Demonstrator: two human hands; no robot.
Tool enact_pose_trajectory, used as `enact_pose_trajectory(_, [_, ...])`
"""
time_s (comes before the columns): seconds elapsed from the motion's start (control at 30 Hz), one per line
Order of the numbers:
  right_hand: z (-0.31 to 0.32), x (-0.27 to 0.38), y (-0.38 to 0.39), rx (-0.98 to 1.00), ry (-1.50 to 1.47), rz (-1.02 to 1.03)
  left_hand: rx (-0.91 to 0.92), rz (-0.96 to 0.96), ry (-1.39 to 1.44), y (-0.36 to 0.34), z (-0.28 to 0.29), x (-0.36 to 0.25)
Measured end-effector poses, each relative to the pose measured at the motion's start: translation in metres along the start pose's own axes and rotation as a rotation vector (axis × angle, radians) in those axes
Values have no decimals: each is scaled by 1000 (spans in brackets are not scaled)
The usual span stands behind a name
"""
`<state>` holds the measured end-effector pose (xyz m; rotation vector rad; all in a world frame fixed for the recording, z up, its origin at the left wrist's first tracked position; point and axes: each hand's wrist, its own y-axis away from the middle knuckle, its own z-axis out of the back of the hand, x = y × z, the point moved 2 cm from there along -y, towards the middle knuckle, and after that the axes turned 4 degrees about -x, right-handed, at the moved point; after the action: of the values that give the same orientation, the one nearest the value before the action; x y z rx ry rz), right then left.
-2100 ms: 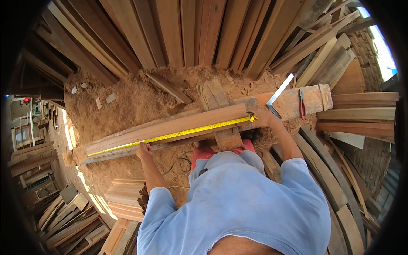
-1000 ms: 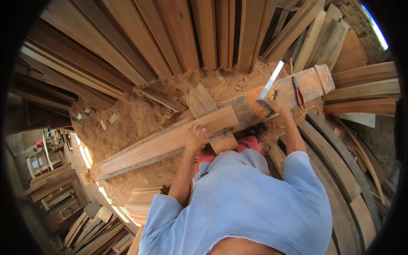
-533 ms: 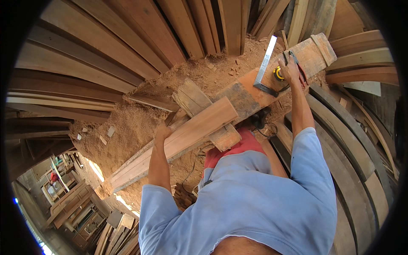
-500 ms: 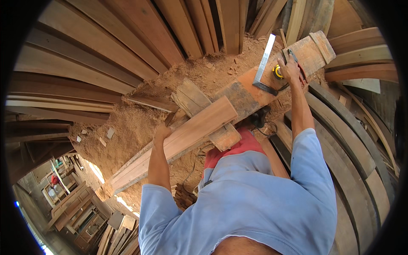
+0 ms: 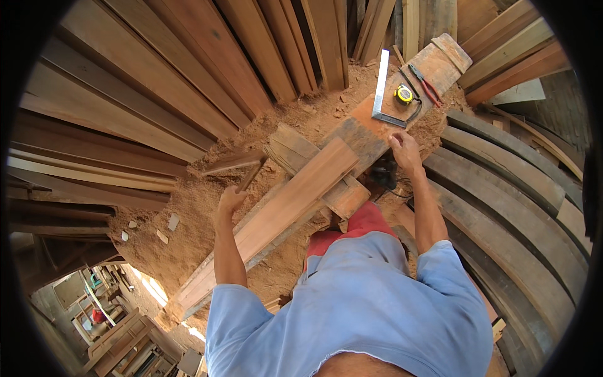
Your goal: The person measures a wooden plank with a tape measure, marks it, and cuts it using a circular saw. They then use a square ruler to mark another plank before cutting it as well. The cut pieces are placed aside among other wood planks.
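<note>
My left hand (image 5: 232,200) is closed round a short brown wooden stick (image 5: 252,174), beside the far edge of a long reddish plank (image 5: 295,195). The plank lies slantwise over a cross board (image 5: 347,198) and along a work board (image 5: 361,143). My right hand (image 5: 407,151) hovers at the near edge of the work board, fingertips pressed together; anything between them is too small to make out. Beyond it on the board lie a metal try square (image 5: 380,88), a yellow and black tape measure (image 5: 403,95) and red-handled pliers (image 5: 428,88).
Many long boards (image 5: 169,69) lean along the far and left sides. Curved-looking stacked planks (image 5: 502,188) fill the right. Sawdust (image 5: 182,220) with scattered wood chips covers the ground. A dark power tool (image 5: 383,174) sits beneath the work board. Wooden frames (image 5: 122,342) stand at lower left.
My right hand has left the tools at the board's far end and come back toward me. My left hand has shifted slightly away from the plank with the stick.
</note>
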<state>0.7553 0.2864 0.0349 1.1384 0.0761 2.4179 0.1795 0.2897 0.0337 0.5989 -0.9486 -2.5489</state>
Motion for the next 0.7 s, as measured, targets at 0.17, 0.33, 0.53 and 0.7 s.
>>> enact_pose_trajectory(0.17, [-16,17,26,29,-24,-100,-167,-147,779,80,38,2])
enact_pose_trajectory(0.33, [-68,62,89,357,-576,32,-401,-460,517,143,-42,-24])
enact_pose_trajectory(0.53, [-135,35,154,357,-771,-274,-184,-600,-24,184,-141,-67])
enact_pose_trajectory(0.7, [-118,25,182,320,-1134,-640,-65,-739,-279,190,-171,-59])
